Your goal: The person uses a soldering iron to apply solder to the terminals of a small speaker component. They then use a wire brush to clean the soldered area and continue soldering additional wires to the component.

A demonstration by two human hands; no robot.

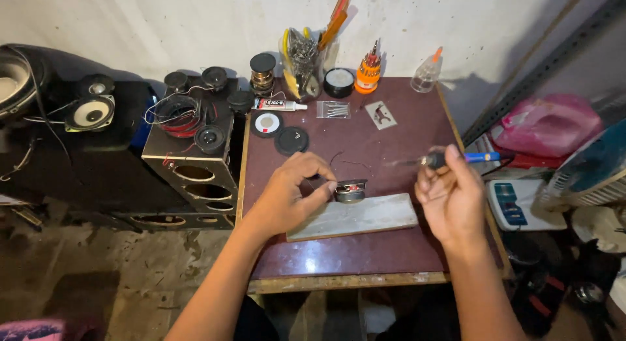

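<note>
I am viewing a maroon table from above. My left hand is pinching a small speaker between thumb and fingers, closed on its left edge. The speaker is sitting at the table's centre, touching the far edge of a grey slab. My right hand is wrapping around a soldering iron in a closed fist; the blue handle is pointing toward 3 o'clock and the tip toward 9 o'clock, above the table and apart from the speaker. I cannot tell whether the tip is touching anything.

At 12 o'clock from the speaker, two round discs are lying side by side, with a glue tube just beyond them. Farther toward 12 o'clock, a jar of tools, an orange screwdriver set and a clear squeeze bottle are standing along the wall. At 9 o'clock, a black speaker box is sitting beside the table.
</note>
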